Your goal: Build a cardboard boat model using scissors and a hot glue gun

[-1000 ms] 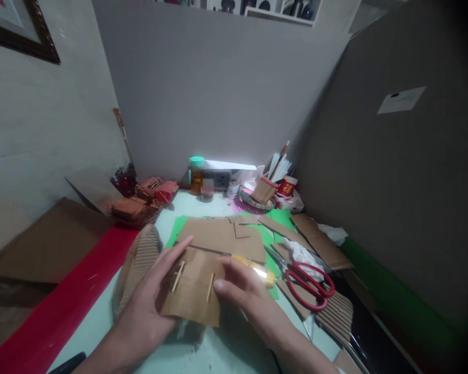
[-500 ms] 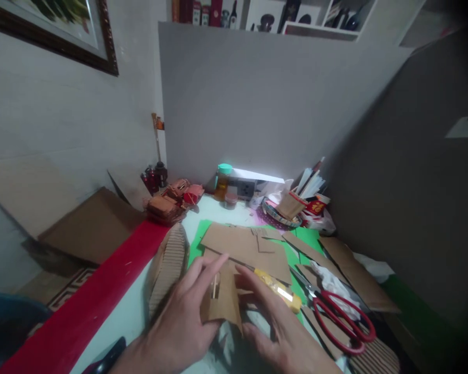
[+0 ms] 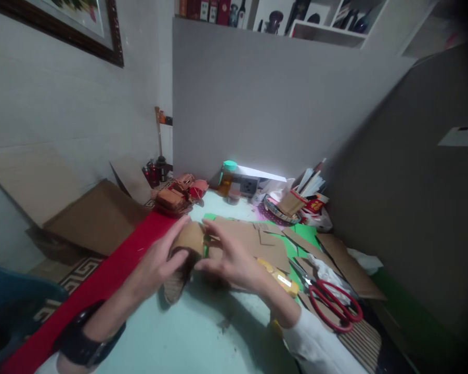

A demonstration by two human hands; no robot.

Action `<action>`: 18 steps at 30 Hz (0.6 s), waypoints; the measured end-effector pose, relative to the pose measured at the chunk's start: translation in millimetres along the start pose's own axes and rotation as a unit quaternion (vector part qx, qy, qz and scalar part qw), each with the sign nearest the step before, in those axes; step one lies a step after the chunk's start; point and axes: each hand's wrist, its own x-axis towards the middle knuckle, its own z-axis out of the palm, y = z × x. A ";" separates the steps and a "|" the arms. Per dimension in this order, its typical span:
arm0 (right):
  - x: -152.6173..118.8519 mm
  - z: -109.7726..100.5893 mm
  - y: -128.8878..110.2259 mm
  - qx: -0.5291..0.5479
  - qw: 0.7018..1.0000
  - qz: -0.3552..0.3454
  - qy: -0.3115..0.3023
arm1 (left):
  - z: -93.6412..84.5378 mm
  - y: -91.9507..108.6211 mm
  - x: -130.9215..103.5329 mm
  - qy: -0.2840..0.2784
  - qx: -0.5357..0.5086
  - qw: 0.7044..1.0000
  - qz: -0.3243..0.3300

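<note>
A curved piece of brown cardboard (image 3: 191, 238) arches over the front part of a sole-shaped strip of corrugated cardboard (image 3: 174, 288) on the table. My left hand (image 3: 159, 259) grips the arch from its left side, thumb at the near edge. From the right, my right hand (image 3: 230, 257) closes on the other edge with fingers and thumb. Contact between the arch and the strip is partly hidden by my fingers. A yellow tube-shaped thing (image 3: 278, 275) lies beside my right forearm, and red-handled scissors (image 3: 333, 304) lie farther right.
Cardboard sheets (image 3: 245, 236) lie on a green sheet (image 3: 310, 236). Crumpled white tissue (image 3: 327, 270) is by the scissors. At the back are a green-capped bottle (image 3: 226, 176), a pen holder (image 3: 292, 201) and brown model pieces (image 3: 171, 197). A red strip (image 3: 113, 280) lines the left edge.
Both hands have moved left and away from me, carrying the curved cardboard from the table's middle onto the corrugated strip. The view has shifted slightly.
</note>
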 end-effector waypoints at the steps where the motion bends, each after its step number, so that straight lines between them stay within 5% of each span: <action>1: 8.3 3.4 3.4 -0.001 1.000 -0.007 0.002 | -4.8 -2.1 -0.2 -0.003 -0.031 0.999 -0.012; 9: 34.1 19.2 27.7 -0.009 0.999 -0.032 0.017 | -2.2 -4.7 6.6 0.056 -0.190 0.976 -0.092; 18: 28.2 23.9 33.3 -0.049 0.998 -0.041 0.027 | 7.6 -37.2 18.2 0.141 -0.060 0.985 -0.079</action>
